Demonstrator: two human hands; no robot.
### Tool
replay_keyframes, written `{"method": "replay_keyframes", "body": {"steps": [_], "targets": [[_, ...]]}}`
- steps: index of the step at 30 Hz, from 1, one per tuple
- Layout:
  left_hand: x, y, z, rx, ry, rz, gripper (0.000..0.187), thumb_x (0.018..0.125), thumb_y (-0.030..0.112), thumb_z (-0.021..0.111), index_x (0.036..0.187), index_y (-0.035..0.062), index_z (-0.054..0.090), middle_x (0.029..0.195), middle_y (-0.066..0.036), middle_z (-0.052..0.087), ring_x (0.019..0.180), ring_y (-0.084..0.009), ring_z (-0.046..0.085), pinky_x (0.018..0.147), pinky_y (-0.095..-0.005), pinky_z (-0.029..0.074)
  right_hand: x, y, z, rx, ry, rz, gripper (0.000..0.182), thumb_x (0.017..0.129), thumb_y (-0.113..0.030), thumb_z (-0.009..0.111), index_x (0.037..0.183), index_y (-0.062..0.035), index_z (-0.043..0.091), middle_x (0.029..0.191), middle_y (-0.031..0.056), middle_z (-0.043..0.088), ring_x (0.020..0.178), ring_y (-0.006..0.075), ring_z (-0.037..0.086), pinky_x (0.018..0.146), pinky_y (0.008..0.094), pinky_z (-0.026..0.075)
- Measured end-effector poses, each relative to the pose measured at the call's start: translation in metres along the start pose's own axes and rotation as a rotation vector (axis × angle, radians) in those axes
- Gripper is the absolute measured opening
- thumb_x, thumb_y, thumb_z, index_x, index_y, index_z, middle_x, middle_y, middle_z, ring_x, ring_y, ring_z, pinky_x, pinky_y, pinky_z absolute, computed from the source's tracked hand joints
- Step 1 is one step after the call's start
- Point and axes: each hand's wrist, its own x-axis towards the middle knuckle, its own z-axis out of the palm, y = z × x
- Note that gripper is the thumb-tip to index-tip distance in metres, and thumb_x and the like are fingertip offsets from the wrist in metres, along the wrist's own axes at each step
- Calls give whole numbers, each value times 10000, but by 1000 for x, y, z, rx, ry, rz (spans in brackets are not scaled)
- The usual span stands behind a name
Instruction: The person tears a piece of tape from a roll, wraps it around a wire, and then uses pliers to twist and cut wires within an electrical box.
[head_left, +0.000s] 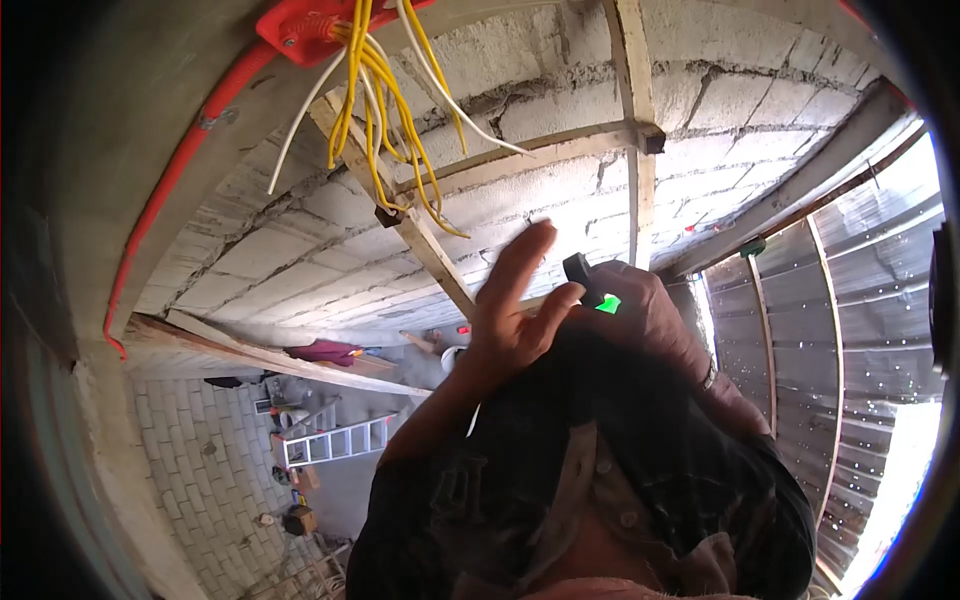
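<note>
My right hand (645, 305) is closed around a small black object (578, 268) with a bright green part (608, 303) showing beneath it; I cannot tell its kind. In front of my chest, my left hand (510, 315) is raised beside it. The left index finger points up and the thumb reaches across to the right, its tip close to the black object. Up and to the left, yellow and white electrical wires (385, 125) dangle in loose loops from a red junction box (300, 32).
A red conduit (175, 180) curves down the left wall from the junction box. Wooden beams (440, 265) cross near the block wall (560, 110). Far below, an aluminium ladder (335, 442) lies among scattered items. Corrugated metal sheeting (790, 330) lines the right side.
</note>
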Motion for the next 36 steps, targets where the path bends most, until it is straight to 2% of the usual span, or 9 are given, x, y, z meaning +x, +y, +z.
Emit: {"method": "replay_keyframes", "body": {"steps": [3,4,8,12,18,26,28,34,36], "targets": [[57,40,-47,289,244,469,531,901,23,469,1371,-142,285,1442,-276,290,1370,-332,274,1097,-454,257,9,-6,1,11,-24,16,354,736,-175,761,1029,-29,625,850,140,649,772,303,652,672,381,521],[85,50,-44,189,553,614,533,858,77,614,1297,-145,409,1365,-239,440,1279,-374,419,1075,-394,323,10,-8,1,29,-38,38,360,734,-171,763,1031,-24,622,845,141,647,769,305,650,675,381,519],[173,66,-48,291,393,988,596,914,195,569,1401,-45,325,1477,-247,259,1392,-349,229,1103,-490,199,12,-5,11,5,-83,-6,365,727,-173,769,1025,-21,622,844,149,652,780,304,655,674,381,518],[238,48,-3,826,660,1026,610,890,325,591,1378,15,397,1381,-176,438,1348,-386,284,1126,-574,75,12,-6,9,-19,-91,22,331,721,-166,774,978,-17,628,844,154,659,785,302,662,659,376,519],[243,30,12,809,304,703,555,901,375,552,1264,-39,488,1322,-210,480,1312,-329,360,1129,-530,152,5,1,3,-10,-33,70,304,711,-155,777,924,-2,623,834,146,661,773,299,666,652,363,521],[219,57,3,553,292,780,495,896,421,558,1197,28,549,1260,-204,537,1274,-357,415,1087,-575,192,11,-4,-6,12,14,74,286,731,-136,760,923,18,613,814,151,655,751,267,668,647,332,519],[218,48,-13,1170,382,992,499,889,417,576,1213,40,543,1293,-185,522,1295,-368,393,1090,-580,175,15,-7,-7,14,-6,84,290,734,-132,759,933,22,615,820,149,657,749,257,666,666,330,517],[159,73,-24,365,303,861,542,717,193,746,1199,93,519,1270,-173,491,1091,-412,496,814,-517,372,21,-9,5,43,77,-63,272,757,-98,717,980,16,612,849,150,656,765,290,649,701,340,506],[119,69,-19,285,223,663,542,703,286,768,1173,113,561,1297,-156,520,1214,-371,477,963,-531,360,31,-23,-4,399,90,-43,235,773,-66,669,984,15,605,855,155,654,779,279,646,698,338,500]]}}
